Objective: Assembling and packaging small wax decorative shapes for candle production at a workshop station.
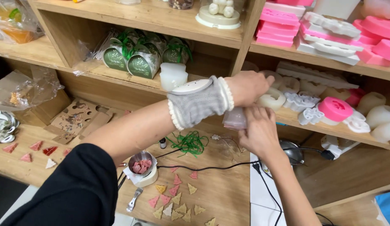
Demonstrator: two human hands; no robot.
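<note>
Pink mould (235, 118): held mid-air just below the shelf (287, 117) edge, above the surface (220, 188). Left hand (247, 86), wrist in a grey brace, closed over its top; right hand (258, 132) gripping from beneath. Risks, judged: slip through crossed hands onto the melting pot (141, 164) below; forearm knocking the white moulds (272, 99) off the shelf; snagging the black cable (203, 168).

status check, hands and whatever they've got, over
Left hand and right hand together gripping a pale pink mould. At the shelf edge. White moulds close behind.
</note>
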